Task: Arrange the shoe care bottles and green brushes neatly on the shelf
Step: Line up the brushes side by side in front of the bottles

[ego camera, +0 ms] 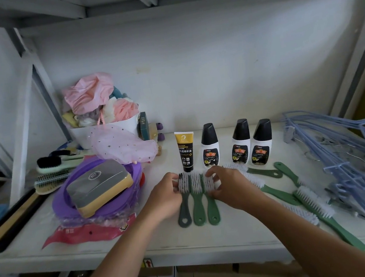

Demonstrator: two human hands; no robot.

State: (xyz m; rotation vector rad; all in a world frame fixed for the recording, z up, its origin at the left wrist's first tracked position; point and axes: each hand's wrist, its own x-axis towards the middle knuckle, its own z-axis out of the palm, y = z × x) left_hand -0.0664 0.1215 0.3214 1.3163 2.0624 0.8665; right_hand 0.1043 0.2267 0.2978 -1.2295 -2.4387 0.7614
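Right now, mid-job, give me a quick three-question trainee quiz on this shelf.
1. How many white bottles with black caps stand upright beside the black and gold tube?
2. True or false: the blue hangers lie at the shelf's left end.
3. Both hands, left hand and right hand, press in on a row of brushes. The handles point: A) toward the wall, B) toward the person, C) sideways.

Key: 1) three; 2) false, they lie at the right end; 3) B.
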